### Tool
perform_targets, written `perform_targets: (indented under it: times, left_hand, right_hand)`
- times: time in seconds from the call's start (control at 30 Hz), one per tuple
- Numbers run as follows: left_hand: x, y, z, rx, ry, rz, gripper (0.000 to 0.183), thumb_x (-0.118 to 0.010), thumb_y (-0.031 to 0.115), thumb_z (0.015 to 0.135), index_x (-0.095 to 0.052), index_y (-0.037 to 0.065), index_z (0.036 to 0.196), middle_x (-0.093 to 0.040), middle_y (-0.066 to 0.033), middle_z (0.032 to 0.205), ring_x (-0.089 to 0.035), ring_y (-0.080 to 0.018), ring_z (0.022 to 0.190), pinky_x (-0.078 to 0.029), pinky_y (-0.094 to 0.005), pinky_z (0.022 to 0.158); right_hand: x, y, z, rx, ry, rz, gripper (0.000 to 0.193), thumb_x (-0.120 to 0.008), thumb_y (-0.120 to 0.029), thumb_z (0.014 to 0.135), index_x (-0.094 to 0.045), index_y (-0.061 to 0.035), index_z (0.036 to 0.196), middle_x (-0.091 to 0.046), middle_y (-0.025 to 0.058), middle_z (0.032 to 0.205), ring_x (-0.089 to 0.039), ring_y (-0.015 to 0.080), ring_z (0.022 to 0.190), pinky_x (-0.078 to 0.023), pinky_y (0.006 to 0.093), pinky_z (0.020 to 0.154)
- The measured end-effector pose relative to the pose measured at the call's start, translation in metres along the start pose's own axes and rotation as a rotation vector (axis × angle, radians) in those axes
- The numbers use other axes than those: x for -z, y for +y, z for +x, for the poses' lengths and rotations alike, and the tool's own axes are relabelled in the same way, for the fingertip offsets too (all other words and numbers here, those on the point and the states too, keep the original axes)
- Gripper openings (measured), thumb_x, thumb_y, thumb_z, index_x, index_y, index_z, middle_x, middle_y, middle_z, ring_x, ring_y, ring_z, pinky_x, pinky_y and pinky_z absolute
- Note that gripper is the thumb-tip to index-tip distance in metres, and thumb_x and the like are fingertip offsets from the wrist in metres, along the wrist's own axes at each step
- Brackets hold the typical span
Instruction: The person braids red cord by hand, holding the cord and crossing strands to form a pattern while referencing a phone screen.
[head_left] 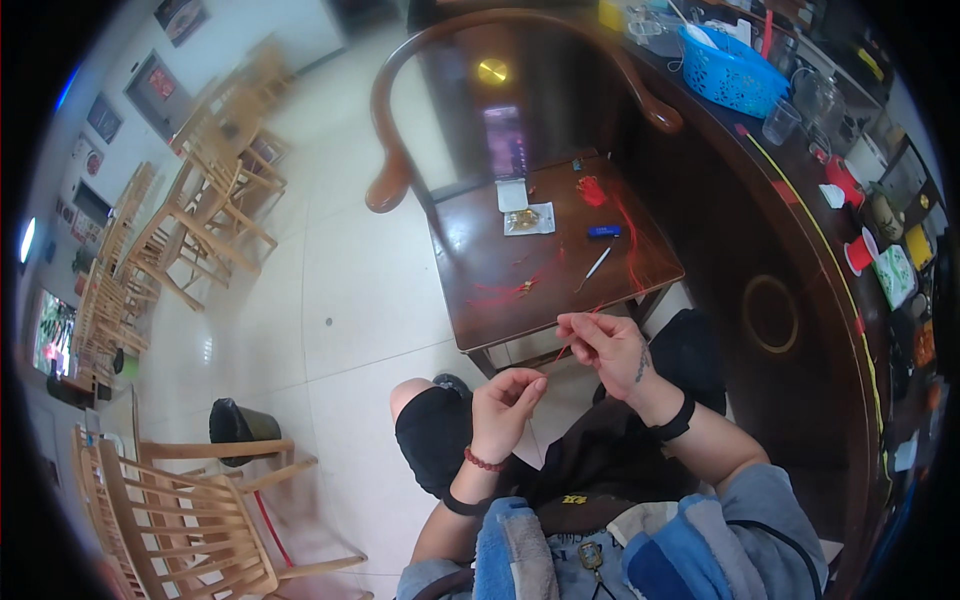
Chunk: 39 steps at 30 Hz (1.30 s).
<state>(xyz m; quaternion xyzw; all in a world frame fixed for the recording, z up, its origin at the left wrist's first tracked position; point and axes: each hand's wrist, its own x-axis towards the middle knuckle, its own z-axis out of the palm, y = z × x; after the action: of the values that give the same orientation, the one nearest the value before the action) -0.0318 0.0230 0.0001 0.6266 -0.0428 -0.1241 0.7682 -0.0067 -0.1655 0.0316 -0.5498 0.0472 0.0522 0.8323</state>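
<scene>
Both left hand (510,408) and right hand (606,352) are pinching red cord (563,353); uneven pull possibly risking slippage.

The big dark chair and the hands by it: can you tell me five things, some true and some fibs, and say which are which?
1. A small blue thing lies on the chair seat. True.
2. The blue basket sits on the chair seat. False: it stands on the counter to the right.
3. A thin red string is at the fingertips of the right hand. True.
4. The bead bracelet is on the right wrist. False: it is at the wrist of the left hand.
5. A thin white stick lies on the chair seat. True.
</scene>
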Motion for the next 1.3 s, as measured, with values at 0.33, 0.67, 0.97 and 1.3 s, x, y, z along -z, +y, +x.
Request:
perform_targets:
  times: [0.33,0.67,0.97,1.3]
  left_hand:
    - [-0.02,-0.001,0.032,0.187,-0.151,-0.056,0.013,-0.062,0.008,0.092,-0.065,0.0,0.101,-0.069,-0.0056,0.086,-0.054,-0.0039,0.06,-0.043,-0.0175,0.055]
    - [-0.006,0.033,0.126,0.078,-0.195,0.408,0.025,-0.067,0.005,0.086,-0.061,0.001,0.11,-0.064,-0.0013,0.084,-0.058,-0.0051,0.072,-0.047,-0.0206,0.063]
    - [0.026,-0.018,0.271,-0.251,-0.112,1.012,0.024,-0.066,0.005,0.081,-0.064,-0.001,0.104,-0.066,-0.0165,0.103,-0.065,-0.0313,0.095,-0.053,-0.0377,0.08]
    - [0.029,-0.06,0.314,-0.398,-0.151,1.185,0.039,-0.061,0.0,0.077,-0.058,0.004,0.116,-0.054,-0.017,0.13,-0.053,-0.0352,0.118,-0.045,-0.0442,0.097]
  right_hand:
    - [0.026,-0.004,0.021,0.039,0.053,0.024,0.029,-0.061,-0.024,0.095,-0.067,0.0009,0.108,-0.07,0.0077,0.093,-0.064,0.0111,0.079,-0.049,0.0239,0.069]
    - [0.051,-0.028,0.092,-0.043,-0.024,-0.128,0.025,-0.061,-0.023,0.094,-0.071,-0.0009,0.098,-0.052,-0.0042,0.065,-0.046,0.004,0.058,-0.036,0.0197,0.053]
    - [0.098,-0.009,0.203,0.07,0.188,-0.543,0.024,-0.061,-0.024,0.088,-0.073,-0.003,0.087,-0.055,-0.0006,0.058,-0.047,0.0063,0.054,-0.036,0.025,0.051]
    - [0.119,0.058,0.303,0.082,0.266,-0.846,0.01,-0.063,-0.008,0.071,-0.072,-0.0026,0.072,-0.068,0.0152,0.072,-0.067,0.0263,0.067,-0.053,0.034,0.066]
